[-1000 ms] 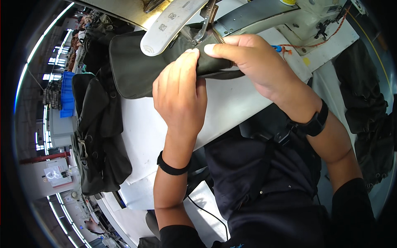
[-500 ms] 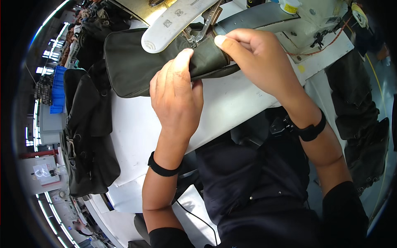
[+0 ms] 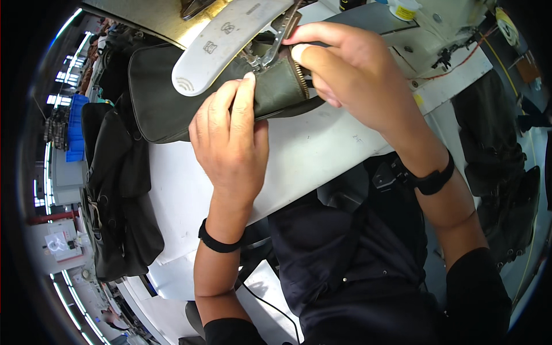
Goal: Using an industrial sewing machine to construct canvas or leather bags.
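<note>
A dark olive fabric bag (image 3: 167, 86) lies over the sewing machine's narrow bed, its right end with a brass zipper (image 3: 301, 77) along the edge. My left hand (image 3: 230, 132) rests on its near side, fingers on top and thumb at the front edge, partly hidden. At the zipper end my right hand (image 3: 356, 75) is closed, thumb and index fingertips pinching the fabric close behind the presser foot (image 3: 264, 57). The machine's pale grey rounded head (image 3: 215, 46) juts out above the bag. The needle point cannot be made out.
A white worktable (image 3: 310, 149) spreads beneath the bag. Dark bags (image 3: 118, 190) hang over its left side; more dark pieces (image 3: 491, 138) hang at the right. A small white tub (image 3: 402, 10) with a yellow label stands at the back. A blue bin (image 3: 76, 129) is farther left.
The bag and my left hand have shifted a little left in the picture, as has the machine head. My right index finger has reached toward the presser foot, and more of the zipper shows.
</note>
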Demonstrator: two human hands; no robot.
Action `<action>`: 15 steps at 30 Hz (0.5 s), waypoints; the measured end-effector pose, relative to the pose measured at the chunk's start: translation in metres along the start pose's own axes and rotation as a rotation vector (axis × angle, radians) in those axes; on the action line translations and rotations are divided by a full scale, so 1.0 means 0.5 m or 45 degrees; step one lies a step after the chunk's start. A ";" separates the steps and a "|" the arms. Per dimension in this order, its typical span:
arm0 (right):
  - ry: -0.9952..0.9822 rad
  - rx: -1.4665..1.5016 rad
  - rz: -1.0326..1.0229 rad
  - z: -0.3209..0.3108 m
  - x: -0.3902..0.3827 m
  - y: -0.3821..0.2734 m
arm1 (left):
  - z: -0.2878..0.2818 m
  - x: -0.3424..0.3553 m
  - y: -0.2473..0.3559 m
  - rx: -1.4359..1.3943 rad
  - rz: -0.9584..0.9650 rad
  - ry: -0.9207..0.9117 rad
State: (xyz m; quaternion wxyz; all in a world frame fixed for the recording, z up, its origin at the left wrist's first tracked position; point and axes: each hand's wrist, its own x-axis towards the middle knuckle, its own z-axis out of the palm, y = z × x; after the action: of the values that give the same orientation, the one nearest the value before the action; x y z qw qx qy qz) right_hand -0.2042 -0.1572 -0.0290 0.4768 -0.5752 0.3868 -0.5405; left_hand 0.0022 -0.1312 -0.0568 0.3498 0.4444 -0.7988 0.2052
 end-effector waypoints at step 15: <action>0.080 -0.797 -0.473 0.023 -0.014 0.002 | -0.014 0.017 -0.008 0.060 0.103 -0.002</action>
State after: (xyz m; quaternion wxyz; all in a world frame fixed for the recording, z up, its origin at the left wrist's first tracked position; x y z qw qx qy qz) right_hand -0.1937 -0.1494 -0.0315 0.1593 -0.7368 0.4368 -0.4909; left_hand 0.0052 -0.1338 -0.0456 0.3300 0.4202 -0.8113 0.2376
